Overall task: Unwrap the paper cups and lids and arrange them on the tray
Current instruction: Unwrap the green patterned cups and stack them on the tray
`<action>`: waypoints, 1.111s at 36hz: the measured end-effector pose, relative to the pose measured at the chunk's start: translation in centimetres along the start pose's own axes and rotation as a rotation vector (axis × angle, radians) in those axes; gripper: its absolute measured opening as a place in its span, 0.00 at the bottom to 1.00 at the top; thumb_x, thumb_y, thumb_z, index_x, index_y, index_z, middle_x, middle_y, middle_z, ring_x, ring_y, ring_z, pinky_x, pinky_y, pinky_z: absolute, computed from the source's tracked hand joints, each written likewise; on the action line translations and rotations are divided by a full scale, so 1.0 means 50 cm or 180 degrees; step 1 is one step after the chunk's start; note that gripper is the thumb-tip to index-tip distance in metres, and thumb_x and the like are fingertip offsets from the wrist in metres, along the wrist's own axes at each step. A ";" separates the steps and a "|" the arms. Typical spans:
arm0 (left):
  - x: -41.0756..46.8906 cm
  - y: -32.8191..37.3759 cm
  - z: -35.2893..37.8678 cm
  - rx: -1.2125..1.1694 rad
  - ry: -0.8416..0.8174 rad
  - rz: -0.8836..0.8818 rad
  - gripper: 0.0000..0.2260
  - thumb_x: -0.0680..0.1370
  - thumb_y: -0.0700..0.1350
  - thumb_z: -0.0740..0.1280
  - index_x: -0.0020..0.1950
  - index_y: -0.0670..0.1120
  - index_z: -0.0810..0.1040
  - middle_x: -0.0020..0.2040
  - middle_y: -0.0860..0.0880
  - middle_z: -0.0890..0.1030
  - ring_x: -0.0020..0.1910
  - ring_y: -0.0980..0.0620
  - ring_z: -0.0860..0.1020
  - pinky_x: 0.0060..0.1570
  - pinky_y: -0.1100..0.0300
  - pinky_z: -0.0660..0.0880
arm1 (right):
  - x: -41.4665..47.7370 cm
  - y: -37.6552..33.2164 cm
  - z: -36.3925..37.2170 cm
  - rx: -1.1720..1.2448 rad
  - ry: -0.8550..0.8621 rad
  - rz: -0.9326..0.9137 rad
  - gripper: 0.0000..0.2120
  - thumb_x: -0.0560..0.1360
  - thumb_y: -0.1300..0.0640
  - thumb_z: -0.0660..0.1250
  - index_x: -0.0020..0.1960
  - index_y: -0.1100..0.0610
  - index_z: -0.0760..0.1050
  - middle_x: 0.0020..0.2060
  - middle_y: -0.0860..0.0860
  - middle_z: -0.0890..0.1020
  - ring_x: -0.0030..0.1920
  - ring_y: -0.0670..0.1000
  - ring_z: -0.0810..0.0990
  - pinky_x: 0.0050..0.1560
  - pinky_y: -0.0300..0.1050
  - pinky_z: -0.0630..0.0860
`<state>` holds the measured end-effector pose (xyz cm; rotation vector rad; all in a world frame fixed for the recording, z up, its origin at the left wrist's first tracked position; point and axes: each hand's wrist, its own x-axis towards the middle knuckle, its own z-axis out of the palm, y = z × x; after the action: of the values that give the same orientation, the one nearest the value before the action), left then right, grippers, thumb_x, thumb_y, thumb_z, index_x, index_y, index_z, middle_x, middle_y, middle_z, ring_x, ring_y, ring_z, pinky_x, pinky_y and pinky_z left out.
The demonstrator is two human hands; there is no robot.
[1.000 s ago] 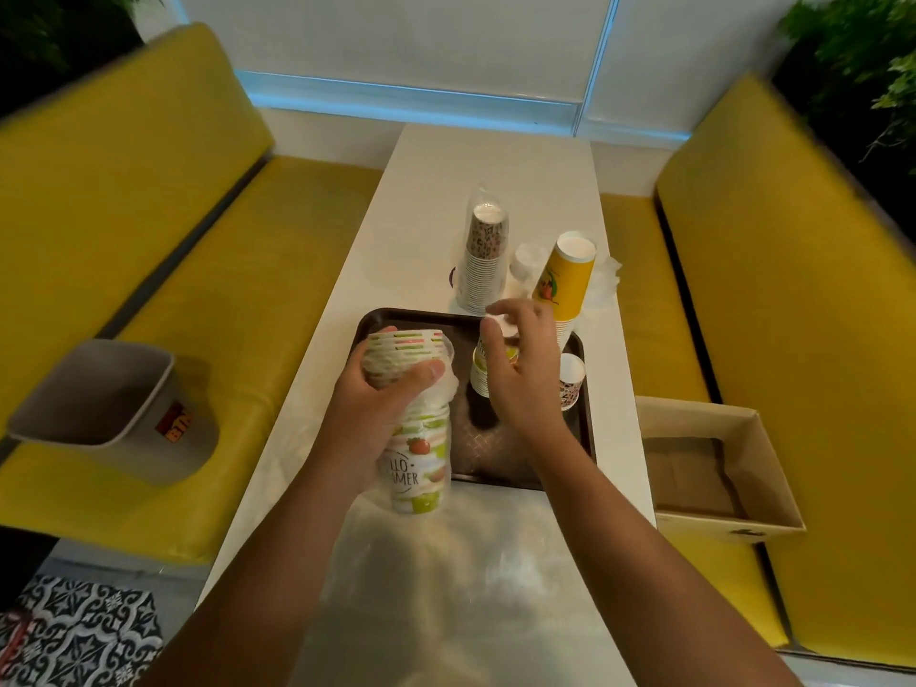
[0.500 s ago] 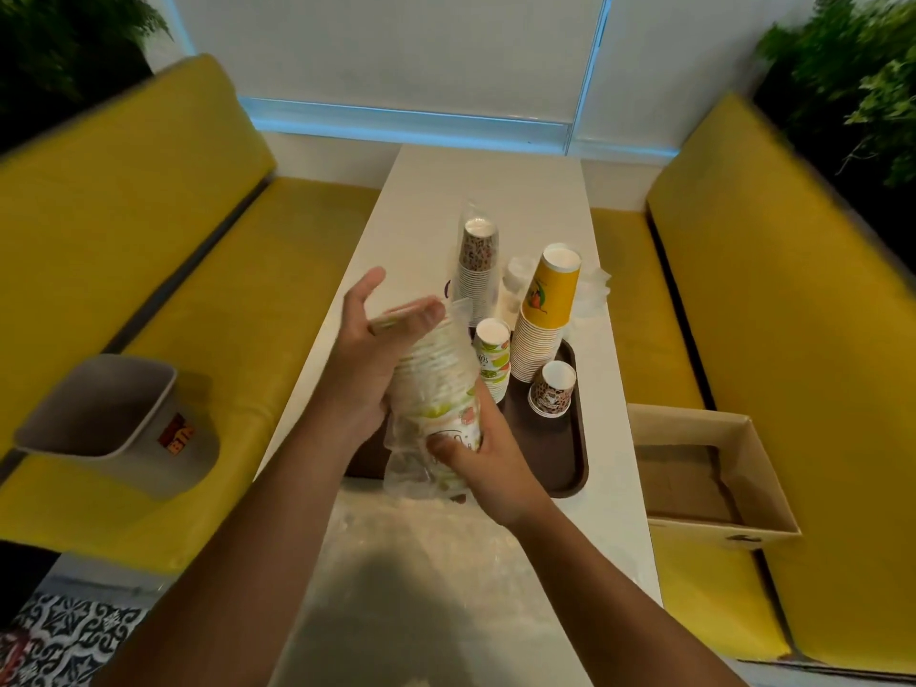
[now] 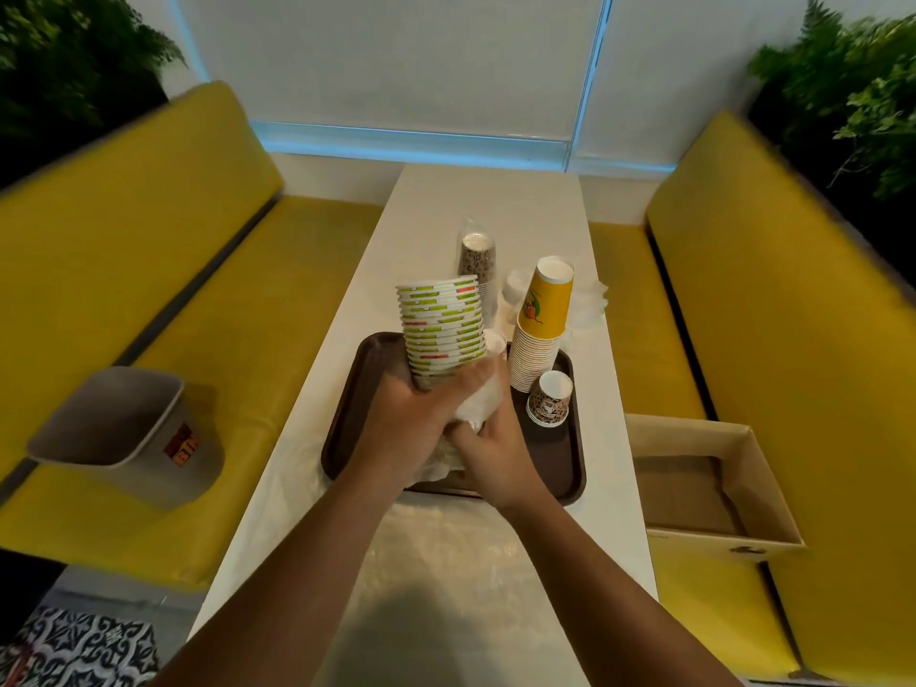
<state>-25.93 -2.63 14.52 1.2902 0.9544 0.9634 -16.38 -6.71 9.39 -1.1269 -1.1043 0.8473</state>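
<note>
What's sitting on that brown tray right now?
A tall yellow cup stack and a short spotted cup stack stand on the tray. The left hand, right hand, their green-striped stack and wrapper hide its middle.

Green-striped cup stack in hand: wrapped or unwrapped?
Partly unwrapped: green-striped cup stack shows bare rims; plastic wrapper is bunched at its base, gripped by left hand and right hand.

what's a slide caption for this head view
Left hand holds green-striped cup stack over the tray; right hand grips its plastic wrap
</note>
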 end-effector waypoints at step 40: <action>0.001 -0.019 -0.132 0.1420 -0.0323 0.0583 0.40 0.68 0.62 0.77 0.78 0.64 0.66 0.64 0.62 0.80 0.60 0.60 0.81 0.57 0.59 0.82 | 0.146 -0.098 -0.091 -0.0959 -0.0198 -0.0443 0.11 0.85 0.50 0.61 0.51 0.51 0.81 0.68 0.52 0.79 0.64 0.52 0.81 0.61 0.55 0.79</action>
<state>-32.13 -0.49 13.25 1.8099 1.0191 0.8388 -10.13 -2.28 15.66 -1.2602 -1.3784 0.6234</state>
